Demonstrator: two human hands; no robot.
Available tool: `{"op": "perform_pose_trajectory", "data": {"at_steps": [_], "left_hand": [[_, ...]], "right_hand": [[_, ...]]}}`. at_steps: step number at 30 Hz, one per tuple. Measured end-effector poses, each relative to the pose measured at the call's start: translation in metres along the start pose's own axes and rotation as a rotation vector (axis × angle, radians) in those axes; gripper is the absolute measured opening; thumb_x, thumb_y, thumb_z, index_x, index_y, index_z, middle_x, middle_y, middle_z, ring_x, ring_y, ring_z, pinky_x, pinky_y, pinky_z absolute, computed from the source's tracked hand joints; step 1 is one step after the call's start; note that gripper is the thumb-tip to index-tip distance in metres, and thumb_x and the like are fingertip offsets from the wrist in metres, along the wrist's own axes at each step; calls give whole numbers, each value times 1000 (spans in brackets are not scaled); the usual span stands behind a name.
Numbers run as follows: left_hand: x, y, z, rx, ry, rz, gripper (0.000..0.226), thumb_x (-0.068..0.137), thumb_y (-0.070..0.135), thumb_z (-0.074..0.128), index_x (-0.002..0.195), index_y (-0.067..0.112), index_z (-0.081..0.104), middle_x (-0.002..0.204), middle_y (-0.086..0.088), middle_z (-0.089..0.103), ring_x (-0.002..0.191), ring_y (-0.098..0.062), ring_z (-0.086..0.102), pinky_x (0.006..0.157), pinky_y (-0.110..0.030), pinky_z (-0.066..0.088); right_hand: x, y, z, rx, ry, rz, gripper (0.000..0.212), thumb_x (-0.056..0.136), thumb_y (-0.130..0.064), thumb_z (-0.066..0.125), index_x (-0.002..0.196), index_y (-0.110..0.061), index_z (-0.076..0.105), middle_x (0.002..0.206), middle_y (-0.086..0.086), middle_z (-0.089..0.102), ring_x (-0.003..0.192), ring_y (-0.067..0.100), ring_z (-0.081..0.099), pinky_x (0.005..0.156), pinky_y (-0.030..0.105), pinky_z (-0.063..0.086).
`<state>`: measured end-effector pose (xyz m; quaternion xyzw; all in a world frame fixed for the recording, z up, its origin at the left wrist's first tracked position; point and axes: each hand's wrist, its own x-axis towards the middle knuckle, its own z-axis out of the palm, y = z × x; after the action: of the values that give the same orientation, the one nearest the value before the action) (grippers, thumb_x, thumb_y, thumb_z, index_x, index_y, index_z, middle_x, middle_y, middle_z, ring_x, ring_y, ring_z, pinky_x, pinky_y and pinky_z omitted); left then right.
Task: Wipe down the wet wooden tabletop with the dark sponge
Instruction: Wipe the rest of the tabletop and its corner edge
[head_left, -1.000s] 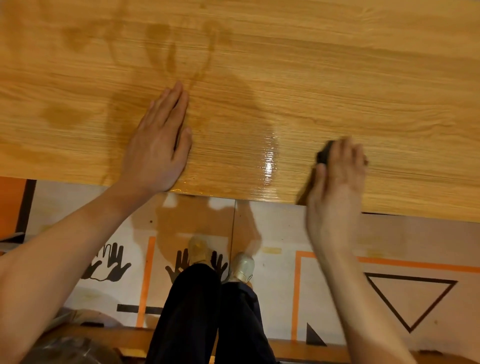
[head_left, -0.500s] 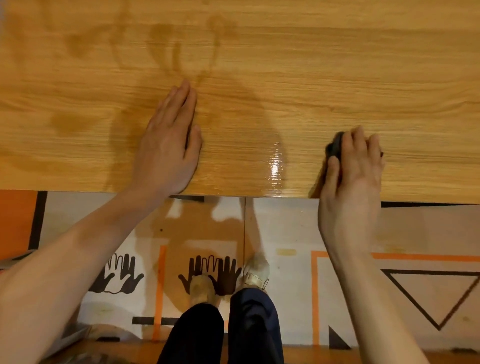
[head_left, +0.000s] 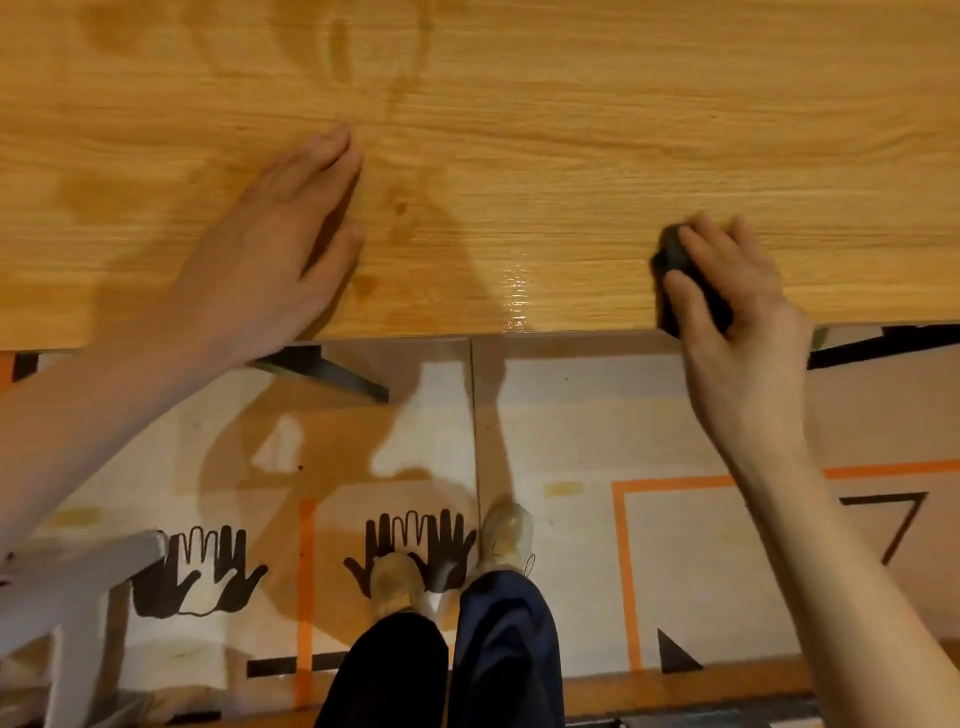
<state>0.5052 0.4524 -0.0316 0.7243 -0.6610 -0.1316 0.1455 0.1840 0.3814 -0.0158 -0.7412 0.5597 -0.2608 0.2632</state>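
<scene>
The wooden tabletop fills the upper half of the head view, with darker wet patches at the left and top centre and a shiny wet streak near its front edge. My right hand is shut on the dark sponge and presses it against the table's front edge at the right. Most of the sponge is hidden under my fingers. My left hand lies flat on the tabletop at the left, fingers together, holding nothing.
Below the table edge is a floor mat printed with black handprints, orange lines and a triangle outline. My legs and shoes stand at the bottom centre. A pale chair or stool sits at the bottom left.
My right hand has dragged the sponge toward me to the table's front edge. My left hand stays flat on the wood. The camera view has shifted, showing more floor.
</scene>
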Motion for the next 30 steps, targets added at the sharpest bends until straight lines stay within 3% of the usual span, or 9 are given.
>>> {"op": "perform_pose_trajectory", "data": {"at_steps": [3, 7, 10, 13, 16, 18, 22, 26, 30], "left_hand": [[-19, -18, -1, 18, 22, 32, 63, 106, 49, 28, 160, 16, 24, 168, 3, 16, 155, -10, 10, 124, -24, 6], [-27, -31, 2, 3, 55, 46, 64, 105, 52, 25, 160, 19, 24, 168, 5, 16, 152, -1, 7, 122, -14, -1], [-26, -32, 5, 10, 70, 56, 62, 105, 50, 25, 160, 20, 23, 169, 5, 15, 154, -5, 8, 121, -11, -4], [-28, -32, 7, 13, 89, 71, 61, 106, 48, 24, 160, 18, 22, 169, 4, 15, 154, -6, 8, 120, -11, -5], [-29, -30, 8, 11, 105, 71, 61, 106, 45, 24, 160, 15, 23, 169, -1, 16, 155, -12, 11, 122, -14, -3], [-29, -27, 9, 27, 120, 78, 61, 106, 44, 24, 159, 13, 24, 168, -3, 17, 155, -17, 14, 124, -21, 2], [-29, -26, 7, 43, 132, 79, 61, 107, 42, 24, 159, 12, 24, 168, -5, 18, 155, -19, 15, 126, -34, 10], [-30, -25, 7, 66, 141, 55, 58, 108, 40, 26, 160, 14, 22, 169, -1, 16, 154, -14, 12, 122, -24, 5], [-29, -27, 3, 20, 82, 60, 55, 110, 36, 31, 160, 16, 22, 169, 3, 14, 155, -10, 9, 120, -13, -2]], "right_hand": [[-8, -3, -1, 35, 28, 55, 41, 104, -22, 35, 140, -7, 47, 151, 5, 38, 147, 15, 19, 122, 39, 17], [-20, -34, 25, 22, -383, -310, 44, 101, -19, 34, 144, -10, 40, 154, 2, 33, 148, 14, 14, 123, 36, 11], [-8, -22, 14, -122, -536, -539, 47, 101, -18, 44, 147, -11, 34, 157, 1, 29, 149, 15, 13, 123, 38, 13], [-1, 15, -13, -228, -448, -594, 53, 95, -13, 52, 145, -8, 36, 154, 5, 32, 148, 21, 20, 122, 40, 19], [-14, 43, -15, -269, -187, -569, 49, 93, -2, 58, 139, -1, 42, 147, 15, 40, 143, 30, 31, 119, 46, 27], [-24, 47, 0, -268, -21, -594, 42, 94, 0, 59, 134, 3, 47, 141, 19, 46, 139, 35, 37, 115, 52, 32], [-30, 14, 54, -202, 116, -726, 30, 93, -1, 61, 123, 3, 58, 131, 20, 55, 129, 37, 49, 109, 57, 37], [-37, -42, 111, -141, 106, -857, 26, 95, -1, 59, 120, 0, 64, 129, 14, 60, 127, 31, 53, 110, 48, 40], [-26, -29, 95, -252, -13, -968, 33, 97, 3, 53, 130, 1, 56, 138, 13, 53, 133, 29, 46, 111, 47, 38]]}}
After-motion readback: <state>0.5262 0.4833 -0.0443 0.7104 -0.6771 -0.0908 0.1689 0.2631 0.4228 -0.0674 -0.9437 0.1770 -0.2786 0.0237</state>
